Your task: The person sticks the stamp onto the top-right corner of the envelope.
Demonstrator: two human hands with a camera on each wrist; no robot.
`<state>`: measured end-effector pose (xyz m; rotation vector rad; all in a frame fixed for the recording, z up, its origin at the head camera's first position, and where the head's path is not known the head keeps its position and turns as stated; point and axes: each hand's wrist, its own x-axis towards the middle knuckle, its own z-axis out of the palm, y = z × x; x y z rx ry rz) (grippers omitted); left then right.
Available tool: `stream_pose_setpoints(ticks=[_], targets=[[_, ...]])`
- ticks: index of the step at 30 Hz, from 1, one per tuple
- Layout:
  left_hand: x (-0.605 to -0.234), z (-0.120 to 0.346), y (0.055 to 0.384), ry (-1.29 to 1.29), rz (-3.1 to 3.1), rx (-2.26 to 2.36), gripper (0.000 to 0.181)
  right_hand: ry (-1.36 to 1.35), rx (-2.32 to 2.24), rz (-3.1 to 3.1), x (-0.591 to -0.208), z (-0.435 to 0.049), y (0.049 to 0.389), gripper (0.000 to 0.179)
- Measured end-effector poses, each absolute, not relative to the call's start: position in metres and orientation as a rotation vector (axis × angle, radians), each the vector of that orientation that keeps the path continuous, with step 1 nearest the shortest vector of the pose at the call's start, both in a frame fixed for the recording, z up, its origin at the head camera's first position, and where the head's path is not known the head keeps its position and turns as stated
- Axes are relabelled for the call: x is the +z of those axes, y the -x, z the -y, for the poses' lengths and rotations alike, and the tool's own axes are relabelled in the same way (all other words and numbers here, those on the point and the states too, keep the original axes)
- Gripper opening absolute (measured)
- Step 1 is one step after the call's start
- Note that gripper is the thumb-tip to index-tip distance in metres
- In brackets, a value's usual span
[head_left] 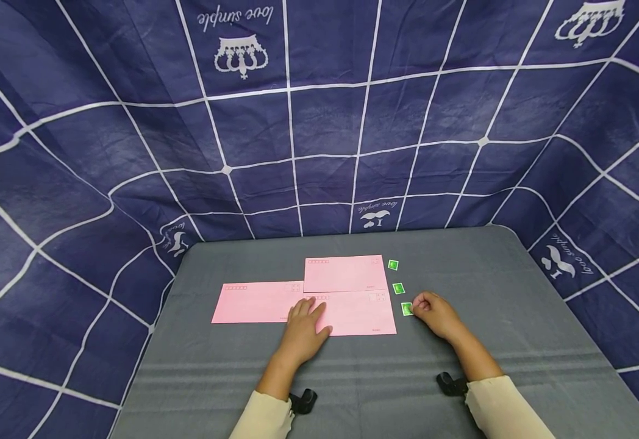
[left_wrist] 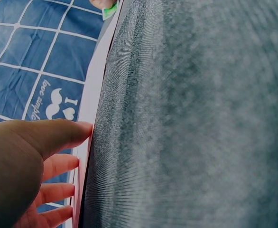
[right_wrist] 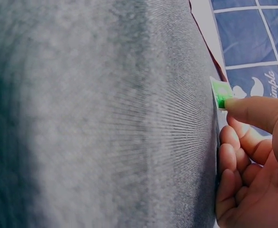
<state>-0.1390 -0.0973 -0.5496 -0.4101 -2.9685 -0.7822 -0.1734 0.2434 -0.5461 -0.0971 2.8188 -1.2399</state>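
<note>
My left hand (head_left: 301, 334) rests with fingers spread on the left part of the near pink envelope (head_left: 360, 320). Its thumb touches that envelope's near edge in the left wrist view, and the other fingertips reach toward the left pink envelope (head_left: 253, 303). To the right, my right hand (head_left: 438, 317) pinches the corner of a small green stamp (right_wrist: 221, 93) between thumb and forefinger, its other fingers curled. A tilted edge shows on this stamp in the right wrist view. Two more green stamps, the middle one (head_left: 399, 288) and the far one (head_left: 393, 264), lie beside the envelopes.
A third pink envelope (head_left: 344, 274) lies behind the near one, their edges meeting. All lie on a grey cloth-covered table (head_left: 489, 268). Blue curtains with white lines (head_left: 325, 122) enclose the back and both sides.
</note>
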Motion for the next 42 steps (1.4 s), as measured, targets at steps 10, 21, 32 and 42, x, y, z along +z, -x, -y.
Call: stream_pose_setpoints(ticks=[10,21,32,42], targets=[[-0.55,0.098,0.139,0.409,2.965,-0.784,0.056,0.009,-1.343,-2.714,-0.544,-0.244,0.174,0.011],[-0.552,0.097,0.139,0.419,2.961,-0.804,0.056,0.001,-1.417,-2.731,-0.543,-0.237,0.174,0.01],[-0.55,0.097,0.137,0.43,2.935,-0.803,0.055,-0.012,-1.499,-2.672,-0.541,-0.226,0.175,0.012],[-0.553,0.097,0.138,0.416,2.951,-0.81,0.056,0.011,-1.64,-2.581,-0.54,-0.217,0.177,0.013]])
